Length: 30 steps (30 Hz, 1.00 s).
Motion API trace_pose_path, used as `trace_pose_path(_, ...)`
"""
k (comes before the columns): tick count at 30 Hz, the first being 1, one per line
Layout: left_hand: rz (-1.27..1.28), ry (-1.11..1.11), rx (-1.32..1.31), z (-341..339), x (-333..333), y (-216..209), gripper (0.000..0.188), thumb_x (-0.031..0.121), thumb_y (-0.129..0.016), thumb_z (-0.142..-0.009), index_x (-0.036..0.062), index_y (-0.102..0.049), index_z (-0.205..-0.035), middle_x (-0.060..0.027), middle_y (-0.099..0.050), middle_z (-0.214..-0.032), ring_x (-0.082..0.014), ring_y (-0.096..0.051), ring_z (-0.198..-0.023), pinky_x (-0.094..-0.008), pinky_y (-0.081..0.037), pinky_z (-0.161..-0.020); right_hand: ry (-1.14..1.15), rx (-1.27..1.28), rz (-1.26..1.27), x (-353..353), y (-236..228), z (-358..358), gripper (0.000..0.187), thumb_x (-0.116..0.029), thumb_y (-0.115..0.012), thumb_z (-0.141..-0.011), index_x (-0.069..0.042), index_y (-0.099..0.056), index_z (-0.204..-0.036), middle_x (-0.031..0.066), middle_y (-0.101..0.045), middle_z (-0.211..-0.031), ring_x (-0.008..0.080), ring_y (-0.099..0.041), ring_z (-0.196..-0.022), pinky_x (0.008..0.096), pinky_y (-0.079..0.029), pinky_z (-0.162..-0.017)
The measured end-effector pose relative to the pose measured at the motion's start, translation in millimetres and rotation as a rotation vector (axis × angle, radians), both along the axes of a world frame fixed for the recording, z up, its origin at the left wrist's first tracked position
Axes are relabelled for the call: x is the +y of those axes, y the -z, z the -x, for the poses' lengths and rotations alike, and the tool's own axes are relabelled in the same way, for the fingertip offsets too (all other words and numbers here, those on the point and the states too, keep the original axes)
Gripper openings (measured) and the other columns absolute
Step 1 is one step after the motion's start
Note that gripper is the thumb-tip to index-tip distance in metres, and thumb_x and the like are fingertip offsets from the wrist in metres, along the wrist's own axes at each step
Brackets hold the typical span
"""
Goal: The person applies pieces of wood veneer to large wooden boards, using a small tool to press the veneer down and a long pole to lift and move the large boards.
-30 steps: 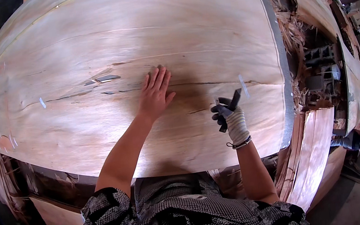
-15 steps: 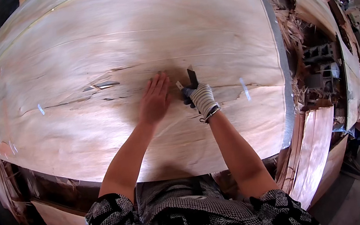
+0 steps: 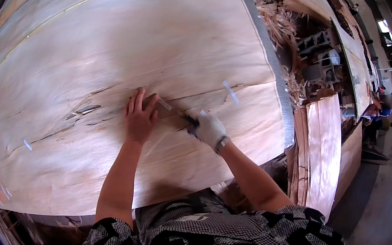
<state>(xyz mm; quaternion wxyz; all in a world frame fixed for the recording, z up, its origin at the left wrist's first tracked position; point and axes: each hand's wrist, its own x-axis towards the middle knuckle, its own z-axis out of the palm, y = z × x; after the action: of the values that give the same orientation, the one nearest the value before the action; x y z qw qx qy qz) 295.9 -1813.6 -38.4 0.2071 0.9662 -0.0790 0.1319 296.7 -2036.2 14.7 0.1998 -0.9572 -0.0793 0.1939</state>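
A large sheet of pale wood veneer [image 3: 183,38] lies spread before me, with a crack running across it and a small split hole [image 3: 86,110] left of my hands. My bare left hand [image 3: 141,119] rests on the sheet beside the crack, fingers stretched out. Just right of its fingertips a short strip of whitish tape [image 3: 165,105] lies at the crack. My right hand [image 3: 211,129], in a pale knit glove, is closed around a dark-handled knife [image 3: 189,120]; its blade, blurred, points up and left toward that strip. A small whitish piece shows at the glove's fingers.
More tape strips stick to the sheet, one at the right [image 3: 230,92] and one at the left [image 3: 27,145]. A yellow line [image 3: 86,0] crosses its far part. Beyond the right edge are torn veneer scraps [image 3: 278,24], grey blocks [image 3: 316,43] and leaning veneer sheets [image 3: 323,144].
My view has shifted, moving the sheet left and slightly down in the picture. The knife has swung from pointing up to pointing left, and a tape strip now lies beside my left fingertips.
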Motion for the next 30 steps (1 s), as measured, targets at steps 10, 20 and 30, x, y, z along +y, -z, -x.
trace_pose_path(10, 0.058, -0.093, 0.1, 107, 29, -25, 0.054, 0.013, -0.053, -0.081, 0.0056, -0.036, -0.132, -0.0132, -0.028, -0.141, -0.0321, -0.028, -0.129, -0.0474, -0.022, -0.105, 0.303, 0.509, -0.344, -56, 11, 117, 0.026, -0.023, -0.064, -0.079, -0.002, -0.06, -0.094, 0.0071, -0.062, -0.062, 0.0146, -0.06, -0.052, 0.0297, -0.048, -0.051)
trace_pose_path(20, -0.075, -0.525, 0.403, 261, 80, -12, 0.051, 0.024, -0.05, -0.084, 0.0024, -0.038, -0.129, -0.0178, -0.035, -0.136, -0.0303, -0.031, -0.128, -0.0452, -0.021, -0.106, -0.155, 0.298, -0.245, -38, 49, 156, 0.03, -0.034, -0.06, -0.081, -0.008, -0.061, -0.096, 0.0128, -0.063, -0.068, 0.028, -0.062, -0.063, 0.0393, -0.047, -0.059)
trace_pose_path(30, 0.16, -0.611, 0.266, 452, 153, 6, 0.044, 0.015, -0.054, -0.075, 0.0043, -0.047, -0.118, -0.0135, -0.053, -0.116, -0.0306, -0.048, -0.111, -0.0434, -0.034, -0.097, -0.673, 0.176, -0.218, 160, 2, 274, 0.033, -0.036, -0.055, -0.082, -0.008, -0.061, -0.097, 0.0209, -0.062, -0.086, 0.0361, -0.06, -0.081, 0.0434, -0.047, -0.071)
